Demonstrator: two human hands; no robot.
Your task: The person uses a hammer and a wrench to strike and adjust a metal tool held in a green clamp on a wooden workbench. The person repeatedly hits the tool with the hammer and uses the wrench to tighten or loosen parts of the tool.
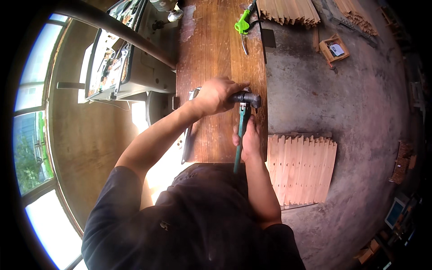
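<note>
Above the wooden bench top, my left hand (217, 95) is closed round a dark cylindrical piece (243, 96) with a bent, elbow-like end at its right. My right hand (251, 139) grips a long green-handled tool (241, 128) that looks like a wrench. Its metal head meets the dark piece from below, and its handle points toward my body. Whether the head clamps the piece or only touches it, I cannot tell. My left palm and fingers hide part of the dark piece.
A bright green air blow gun (243, 24) lies on the far right of the wooden bench (211, 45). Left of it stands a metal cabinet (148, 67) strewn with tools. Stacked wooden slats (301, 171) and a small wooden box (334, 48) sit on the concrete floor to the right.
</note>
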